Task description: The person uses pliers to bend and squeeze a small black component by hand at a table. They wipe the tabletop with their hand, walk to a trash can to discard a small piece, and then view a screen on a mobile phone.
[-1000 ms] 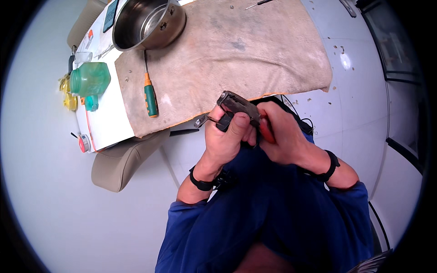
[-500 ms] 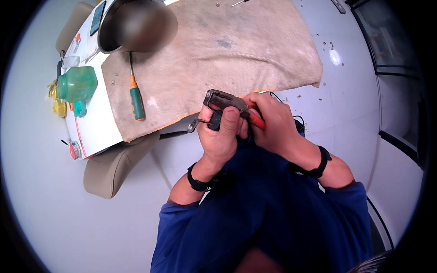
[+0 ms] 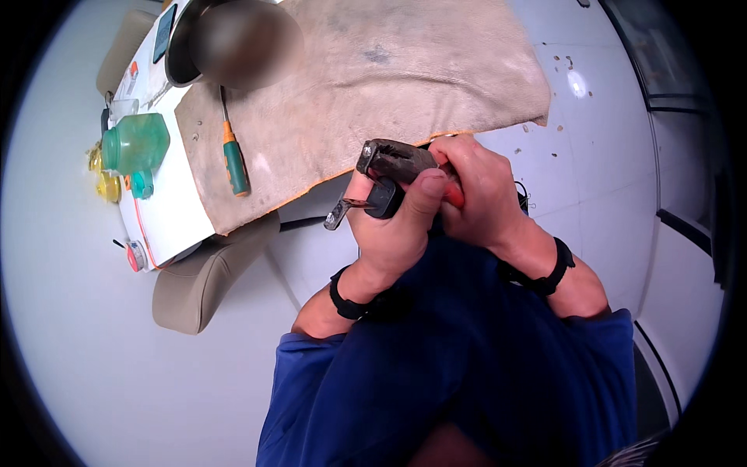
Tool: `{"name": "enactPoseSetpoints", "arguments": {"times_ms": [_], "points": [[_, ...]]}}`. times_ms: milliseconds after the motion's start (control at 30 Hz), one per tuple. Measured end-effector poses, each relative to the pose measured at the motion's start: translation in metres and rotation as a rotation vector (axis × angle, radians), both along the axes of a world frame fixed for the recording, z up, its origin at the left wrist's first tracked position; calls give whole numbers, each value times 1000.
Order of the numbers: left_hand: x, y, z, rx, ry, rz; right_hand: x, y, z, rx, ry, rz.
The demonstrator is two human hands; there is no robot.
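Both of my hands are close together in front of my body, near the table's front edge. My right hand (image 3: 486,187) is closed around the red handle (image 3: 454,194) of dark, worn pliers (image 3: 401,159), whose head points left. In my left hand (image 3: 393,237) is a small black part (image 3: 384,199) with a bent metal tab (image 3: 338,212) sticking out to the left. My left thumb presses up beside the pliers. The part's far side is hidden by my fingers, and I cannot tell whether the jaws grip it.
A beige cloth (image 3: 334,117) covers much of the table. On it lies a green and orange screwdriver (image 3: 234,163), near a metal bowl (image 3: 183,58) with blurred contents. A green jar (image 3: 140,144), its cap (image 3: 142,184) and a phone (image 3: 165,33) are at the left. A padded chair (image 3: 210,288) stands below.
My hands, with the pliers and the black part, have shifted slightly right. The black part's rounded end now shows more clearly.
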State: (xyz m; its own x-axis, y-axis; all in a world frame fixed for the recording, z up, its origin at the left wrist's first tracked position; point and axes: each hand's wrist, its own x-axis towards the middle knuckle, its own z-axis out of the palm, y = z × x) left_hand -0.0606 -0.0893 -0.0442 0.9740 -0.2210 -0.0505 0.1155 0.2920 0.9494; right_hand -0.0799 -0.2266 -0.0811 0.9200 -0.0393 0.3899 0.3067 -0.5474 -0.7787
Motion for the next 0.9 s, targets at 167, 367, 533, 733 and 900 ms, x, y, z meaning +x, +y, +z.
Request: {"name": "enactPoseSetpoints", "arguments": {"times_ms": [167,367,533,733,900], "points": [[-1,6,-6,-54,14,-48,1,-1,2,-3,-20,-28],[7,11,2,-161,28,-241,3,-5,5,-81,-74,-103],[13,15,8,-244,153,-333,4,-6,6,-120,-91,-146],[24,18,6,-357,186,-473,4,-8,6,-156,-95,-187],[25,26,2,-424,278,-500,5,-3,8,-163,-67,-185]]}}
